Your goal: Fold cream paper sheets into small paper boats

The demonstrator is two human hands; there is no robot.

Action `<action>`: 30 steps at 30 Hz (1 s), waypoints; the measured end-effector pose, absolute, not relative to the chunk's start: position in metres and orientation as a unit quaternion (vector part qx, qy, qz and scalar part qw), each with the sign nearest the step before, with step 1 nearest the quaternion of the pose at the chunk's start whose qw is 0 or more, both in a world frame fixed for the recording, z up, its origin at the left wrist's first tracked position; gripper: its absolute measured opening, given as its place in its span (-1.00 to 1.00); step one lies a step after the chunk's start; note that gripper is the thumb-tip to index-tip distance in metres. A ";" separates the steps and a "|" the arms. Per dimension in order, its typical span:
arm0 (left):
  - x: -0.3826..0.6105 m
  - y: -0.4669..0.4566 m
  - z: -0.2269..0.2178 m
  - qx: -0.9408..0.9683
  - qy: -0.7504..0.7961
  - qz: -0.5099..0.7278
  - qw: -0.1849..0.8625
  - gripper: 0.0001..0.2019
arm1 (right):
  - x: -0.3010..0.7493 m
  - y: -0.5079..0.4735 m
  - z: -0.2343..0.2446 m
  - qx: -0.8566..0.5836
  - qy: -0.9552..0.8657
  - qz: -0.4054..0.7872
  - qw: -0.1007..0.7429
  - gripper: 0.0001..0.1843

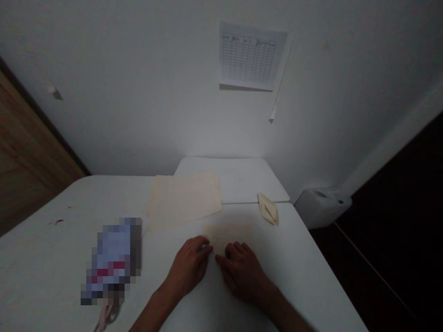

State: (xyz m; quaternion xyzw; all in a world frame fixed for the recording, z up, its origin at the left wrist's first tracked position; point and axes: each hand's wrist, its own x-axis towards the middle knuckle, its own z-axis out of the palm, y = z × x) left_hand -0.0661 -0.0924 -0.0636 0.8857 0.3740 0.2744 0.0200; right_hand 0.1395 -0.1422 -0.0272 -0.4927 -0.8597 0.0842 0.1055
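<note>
A cream sheet of paper (228, 232), seemingly folded, lies flat on the white table in front of me. My left hand (192, 260) is at its near left corner, fingers curled and thumb close to the index finger on the paper's edge. On the near right side, my right hand (242, 269) has its fingers curled in and its thumb pointing left along the same edge. Both hands cover part of the near edge. A small folded paper piece (268, 210) rests to the right, beyond my right hand.
Larger cream sheets (185, 198) lie at the back left. A blurred-out item (112, 258) with a strap sits left of my arms. A printed chart (252, 57) hangs on the wall. Beyond the table's right edge is a white plastic container (316, 207).
</note>
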 end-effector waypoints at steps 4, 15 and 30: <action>-0.060 -0.096 -0.058 0.884 0.388 0.260 0.015 -0.76 | 0.141 -0.150 -0.027 -0.508 -0.849 0.087 0.116 -0.68; -0.040 -0.095 -0.060 0.868 0.447 0.217 -0.017 -0.81 | 0.157 -0.176 -0.036 -0.538 -0.829 0.084 0.131 -0.73; -0.032 -0.085 -0.072 0.916 0.341 0.213 0.010 -0.61 | 0.162 -0.180 -0.062 -0.537 -0.800 0.056 0.260 -0.78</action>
